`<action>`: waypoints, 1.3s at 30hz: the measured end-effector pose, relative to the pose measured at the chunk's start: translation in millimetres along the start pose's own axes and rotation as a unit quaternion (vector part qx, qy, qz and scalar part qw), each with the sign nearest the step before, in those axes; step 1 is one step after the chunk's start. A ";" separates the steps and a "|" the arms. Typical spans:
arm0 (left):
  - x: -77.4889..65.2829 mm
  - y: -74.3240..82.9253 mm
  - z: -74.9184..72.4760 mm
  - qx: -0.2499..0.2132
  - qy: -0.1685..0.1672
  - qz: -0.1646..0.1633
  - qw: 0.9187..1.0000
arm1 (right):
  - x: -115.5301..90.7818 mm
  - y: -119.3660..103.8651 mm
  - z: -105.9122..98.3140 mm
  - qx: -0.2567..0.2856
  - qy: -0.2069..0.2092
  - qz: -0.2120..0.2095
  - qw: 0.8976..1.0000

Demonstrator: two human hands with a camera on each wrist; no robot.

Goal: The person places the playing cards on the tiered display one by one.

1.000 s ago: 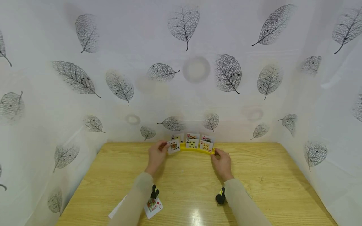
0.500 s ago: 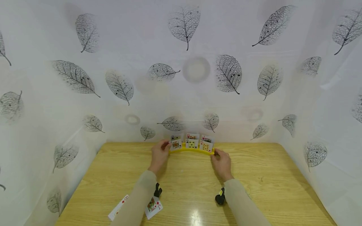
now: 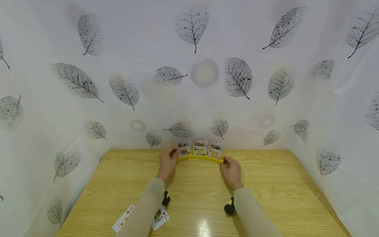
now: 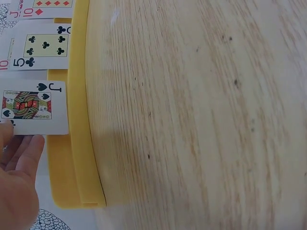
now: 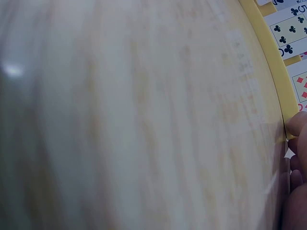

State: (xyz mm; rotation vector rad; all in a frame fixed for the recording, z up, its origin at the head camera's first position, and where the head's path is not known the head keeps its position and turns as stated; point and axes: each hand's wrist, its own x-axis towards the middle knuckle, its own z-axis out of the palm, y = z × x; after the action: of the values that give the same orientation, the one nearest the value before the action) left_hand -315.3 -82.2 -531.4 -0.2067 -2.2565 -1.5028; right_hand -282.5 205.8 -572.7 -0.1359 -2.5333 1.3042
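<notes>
head view, centre: left hand [image 3: 167,162] pinches the jack of spades [image 3: 184,152] at the yellow holder [image 3: 200,157]; right hand [image 3: 232,171] grips the holder's end. left wrist view, left: the step seems seating this card; next probably needs gentle release. right wrist view, right edge: same grip.

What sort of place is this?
It looks like an indoor table corner, maybe for playing cards: there's a wooden table, a white leaf-print backdrop on three sides, and playing cards standing in a yellow holder.
</notes>
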 end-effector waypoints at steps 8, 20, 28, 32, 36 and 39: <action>0.0 0.6 1.9 0.014 -0.007 -0.003 1.000 | 0.1 2.3 0.8 0.003 0.001 0.003 1.000; -2.1 1.4 2.6 0.015 -0.021 -0.007 1.000 | 0.2 3.2 2.8 -0.012 0.020 -0.025 0.999; -1.7 -0.8 3.5 0.016 -0.020 -0.004 1.000 | 0.4 2.7 2.4 -0.011 0.009 -0.008 1.000; -2.3 -1.8 2.9 0.018 -0.025 -0.014 0.999 | 0.7 2.2 2.0 -0.010 0.005 -0.004 1.000; -2.6 -1.4 2.4 0.015 -0.030 -0.019 0.999 | 1.3 3.0 2.3 -0.013 0.007 -0.005 1.000; -2.0 -1.2 2.5 0.016 -0.030 -0.021 0.999 | 1.8 3.9 2.8 -0.015 0.006 -0.005 1.000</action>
State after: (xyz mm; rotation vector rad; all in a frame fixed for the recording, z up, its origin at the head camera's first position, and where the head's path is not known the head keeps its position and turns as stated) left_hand -314.5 -80.2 -534.1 -0.1981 -2.3450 -1.4994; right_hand -285.2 206.3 -577.0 -0.1363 -2.5411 1.2568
